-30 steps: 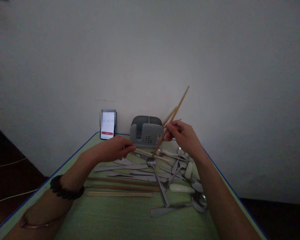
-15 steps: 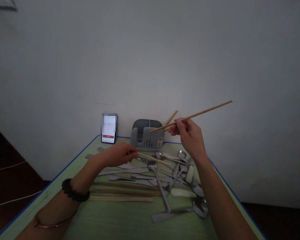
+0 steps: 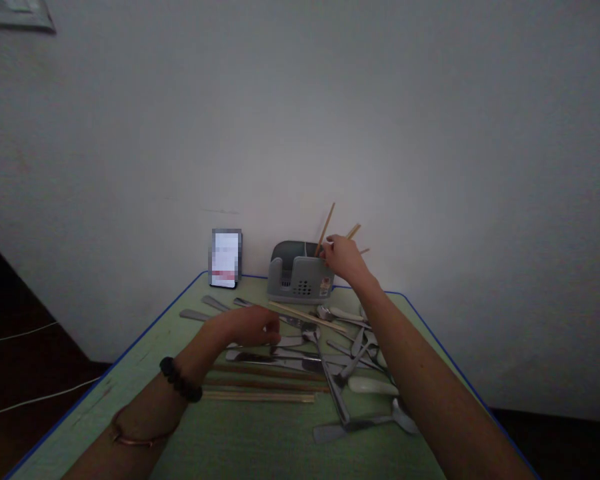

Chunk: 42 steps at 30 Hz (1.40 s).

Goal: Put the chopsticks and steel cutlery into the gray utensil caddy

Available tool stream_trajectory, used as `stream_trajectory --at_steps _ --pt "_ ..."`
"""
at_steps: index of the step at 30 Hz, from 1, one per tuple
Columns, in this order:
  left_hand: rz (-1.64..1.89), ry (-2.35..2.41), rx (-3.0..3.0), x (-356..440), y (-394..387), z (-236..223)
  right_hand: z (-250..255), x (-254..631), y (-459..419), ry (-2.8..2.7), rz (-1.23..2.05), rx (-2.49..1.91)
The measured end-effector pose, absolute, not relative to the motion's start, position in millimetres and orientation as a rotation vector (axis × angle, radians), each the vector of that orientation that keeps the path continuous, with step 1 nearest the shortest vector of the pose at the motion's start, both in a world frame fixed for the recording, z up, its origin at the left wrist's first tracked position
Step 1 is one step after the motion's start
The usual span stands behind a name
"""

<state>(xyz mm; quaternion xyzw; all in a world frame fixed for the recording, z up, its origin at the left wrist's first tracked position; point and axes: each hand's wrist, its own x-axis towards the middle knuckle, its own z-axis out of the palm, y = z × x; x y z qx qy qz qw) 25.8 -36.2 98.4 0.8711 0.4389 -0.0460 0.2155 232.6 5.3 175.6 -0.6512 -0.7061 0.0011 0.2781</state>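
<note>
My right hand (image 3: 345,260) is at the right end of the grey cutlery holder (image 3: 297,277) by the wall, fingers closed on a wooden chopstick (image 3: 325,229) that stands in the holder, tip up. Other chopstick ends (image 3: 354,232) stick out behind the hand. My left hand (image 3: 247,327) rests low over the green table (image 3: 240,440), fingers curled over the metal knives (image 3: 265,358); whether it grips one is unclear. A pale chopstick (image 3: 307,317) lies on the pile just beyond its fingertips.
Several spoons (image 3: 360,347) and a white spoon (image 3: 373,385) lie tangled on the right. Chopsticks (image 3: 260,397) lie side by side in front of the knives. A lit phone (image 3: 226,259) leans on the wall at the table's far left.
My right hand swung the chopstick from pointing right to upright and lowered it into the holder. The left hand slid a little nearer over the knives. The view shifted.
</note>
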Motion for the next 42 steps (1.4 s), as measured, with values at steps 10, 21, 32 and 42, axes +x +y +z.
stream_trajectory --at_steps 10,21,32,42 --pt "-0.159 1.21 2.447 33 -34 84 107 248 -68 -1.938 0.105 -1.458" --pt "0.346 1.215 2.735 51 -52 38 48 280 -129 -2.277 0.217 -1.22" --pt "0.499 1.155 2.769 57 -65 29 69 308 -134 -2.532 0.383 -1.232" --pt "0.676 1.209 2.82 55 -67 27 52 290 -135 -2.532 0.353 -1.226"
